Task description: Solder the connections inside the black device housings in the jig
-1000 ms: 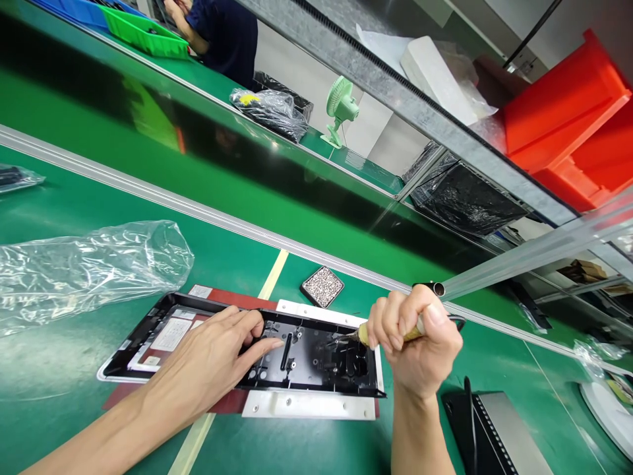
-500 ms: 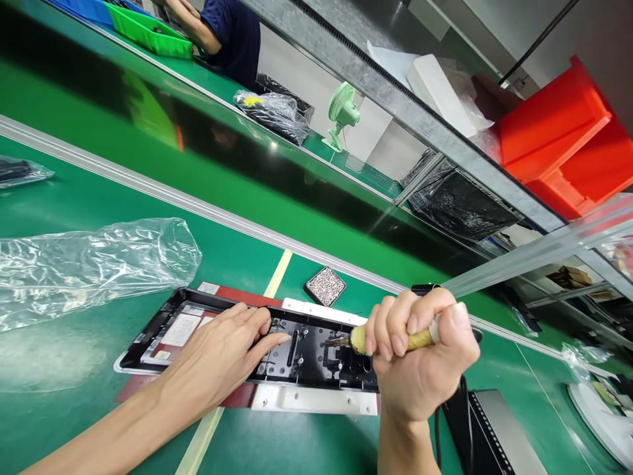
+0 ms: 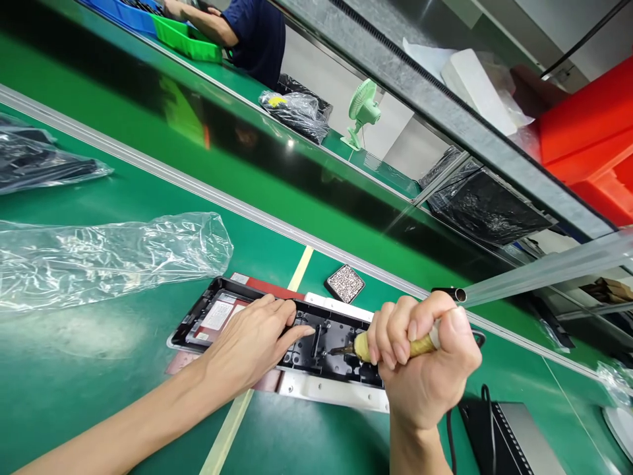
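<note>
A long black plastic housing [image 3: 346, 335] lies on a white and dark red fixture [image 3: 336, 390] on the green bench. My left hand [image 3: 257, 336] rests across the housing's left half, thumb stretched along its inside and the other fingers curled over the far rim. In my right fist [image 3: 425, 356] is a soldering iron [image 3: 364, 346], gripped by its yellow wrapped handle. Its metal tip points left into the housing, at or very near a small post beside a raised slot. Whether the tip touches the post is hard to tell.
Beyond the housing sits a small speckled pad [image 3: 345, 284]. A clear plastic bag [image 3: 119, 254] lies at left, bagged black parts [image 3: 44, 158] behind it. A black and grey device [image 3: 514, 435] and cable are at right. Across the bench, a person [image 3: 254, 39] works near a green bin [image 3: 185, 39].
The view has shifted, moving the scene mostly rightward. The iron's tip has moved left along the housing, closer to my left thumb. Both hands keep their holds.
</note>
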### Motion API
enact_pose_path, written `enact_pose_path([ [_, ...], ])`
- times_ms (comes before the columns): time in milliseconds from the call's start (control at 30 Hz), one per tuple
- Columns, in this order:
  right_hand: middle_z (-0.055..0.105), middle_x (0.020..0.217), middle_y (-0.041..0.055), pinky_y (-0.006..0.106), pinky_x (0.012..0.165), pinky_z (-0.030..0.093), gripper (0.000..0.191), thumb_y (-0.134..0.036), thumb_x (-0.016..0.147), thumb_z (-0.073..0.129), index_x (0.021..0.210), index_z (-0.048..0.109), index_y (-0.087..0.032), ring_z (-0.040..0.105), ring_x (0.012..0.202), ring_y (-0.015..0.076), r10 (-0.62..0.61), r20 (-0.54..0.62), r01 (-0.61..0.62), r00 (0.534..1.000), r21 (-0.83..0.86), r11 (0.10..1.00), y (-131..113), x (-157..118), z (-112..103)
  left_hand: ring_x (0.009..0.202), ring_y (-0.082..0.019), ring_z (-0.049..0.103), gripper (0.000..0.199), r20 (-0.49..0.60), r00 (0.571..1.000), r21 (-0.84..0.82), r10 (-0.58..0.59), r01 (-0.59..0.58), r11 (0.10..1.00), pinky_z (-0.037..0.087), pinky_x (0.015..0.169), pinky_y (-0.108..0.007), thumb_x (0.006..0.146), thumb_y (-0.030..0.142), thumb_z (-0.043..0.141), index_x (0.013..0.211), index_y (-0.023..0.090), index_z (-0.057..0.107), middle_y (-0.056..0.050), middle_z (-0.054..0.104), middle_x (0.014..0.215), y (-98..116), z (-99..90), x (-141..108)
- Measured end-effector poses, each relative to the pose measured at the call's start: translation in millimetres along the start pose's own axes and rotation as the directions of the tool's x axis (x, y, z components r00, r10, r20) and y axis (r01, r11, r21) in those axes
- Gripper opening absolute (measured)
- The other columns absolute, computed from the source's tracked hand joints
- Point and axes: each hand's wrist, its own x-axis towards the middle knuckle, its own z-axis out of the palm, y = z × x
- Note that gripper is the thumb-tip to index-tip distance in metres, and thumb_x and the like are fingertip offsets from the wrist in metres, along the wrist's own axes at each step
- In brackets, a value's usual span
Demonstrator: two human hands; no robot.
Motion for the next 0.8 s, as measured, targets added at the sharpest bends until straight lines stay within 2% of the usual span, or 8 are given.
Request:
enact_pose_path([
  [267, 0.041, 0.046, -0.0069, 0.020, 0.036, 0.037, 0.034, -0.032, 0.099, 0.044, 0.067, 0.051, -0.021, 0.033, 0.038, 0.0080, 0.032, 0.015, -0.032, 0.999, -0.003, 0.999, 8.3, -1.3, 1.4, 0.072, -0.021, 0.054, 0.038, -0.039, 0.999, -0.014, 0.024, -0.025, 1.000, 0.034, 0.064, -0.033, 0.100, 0.052, 0.053, 0.078, 0.021, 0.054, -0.001, 0.058, 0.070, -0.9, 1.6, -0.4],
  [500, 0.040, 0.047, -0.0067, 0.020, 0.037, 0.036, 0.035, -0.034, 0.100, 0.044, 0.067, 0.051, -0.022, 0.034, 0.040, 0.0083, 0.031, 0.044, -0.030, 0.999, -0.020, 0.999, 13.4, -3.9, 3.8, 0.078, -0.024, 0.055, 0.037, 0.011, 1.000, -0.029, 0.006, -0.005, 1.000, 0.035, 0.068, -0.034, 0.100, 0.052, 0.052, 0.080, 0.021, 0.053, -0.002, 0.060, 0.075, 0.1, 0.4, -0.1],
  [800, 0.041, 0.049, -0.0068, 0.019, 0.037, 0.036, 0.034, -0.034, 0.101, 0.047, 0.070, 0.051, -0.021, 0.034, 0.041, 0.0077, 0.022, 0.079, -0.023, 0.997, 0.001, 1.000, 17.0, -3.5, 4.8, 0.075, -0.023, 0.057, 0.036, 0.000, 1.000, -0.036, -0.002, 0.002, 0.999, 0.036, 0.068, -0.034, 0.100, 0.051, 0.054, 0.081, 0.020, 0.054, -0.002, 0.059, 0.075, 0.4, -0.1, 0.3],
])
